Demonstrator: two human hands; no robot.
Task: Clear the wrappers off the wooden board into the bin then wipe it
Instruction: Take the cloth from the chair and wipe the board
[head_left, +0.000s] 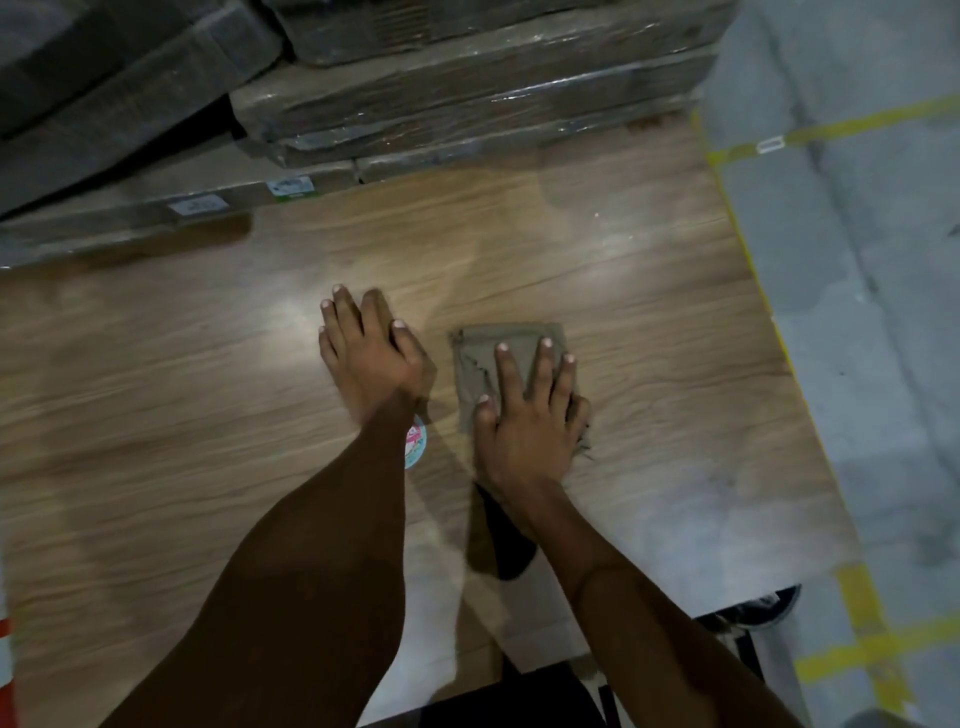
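Note:
The wooden board (208, 395) fills most of the view. A folded grey-brown cloth (483, 358) lies on it right of centre, and my right hand (524, 415) presses flat on the cloth with fingers spread. My left hand (366, 358) rests flat on the bare board just left of the cloth, fingers apart, holding nothing. A round pink and teal wrapper or sticker (415, 448) lies on the board, partly hidden under my left forearm. No bin is in view.
Plastic-wrapped flat cardboard packs (467, 93) are stacked along the board's far edge, with labelled boxes (197, 208) at far left. Grey concrete floor with yellow lines (862, 364) runs along the right edge. A dark shoe (769, 608) stands at the near right corner.

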